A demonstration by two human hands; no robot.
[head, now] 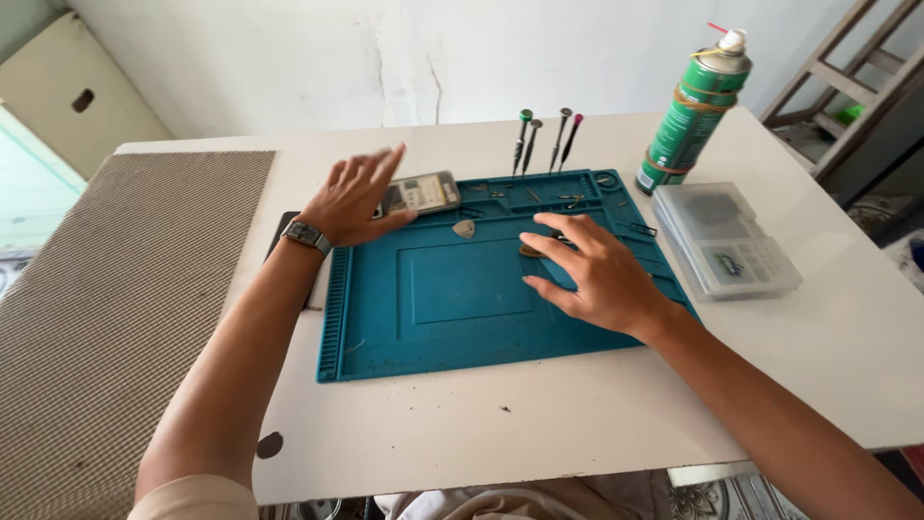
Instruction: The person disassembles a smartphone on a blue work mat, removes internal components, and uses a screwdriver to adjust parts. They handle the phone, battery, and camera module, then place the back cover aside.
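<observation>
Fingers of the left hand (pixel 354 199) are held open and loose, and nothing is gripped; the small phone (pixel 421 193) is seen just to its right, at the top left corner of the blue mat (pixel 433 318), with its long side running left to right. The right hand (pixel 594 273) is laid flat and spread on the mat, with a small dark part (pixel 530 251) touched by its fingertips and a grey pick (pixel 464 228) lying nearby.

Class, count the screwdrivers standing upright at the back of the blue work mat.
4. All stand in a row at the blue mat's far edge: green-capped screwdriver, dark one, grey-capped one, pink-capped one. Others may lie hidden under the hands.
</observation>
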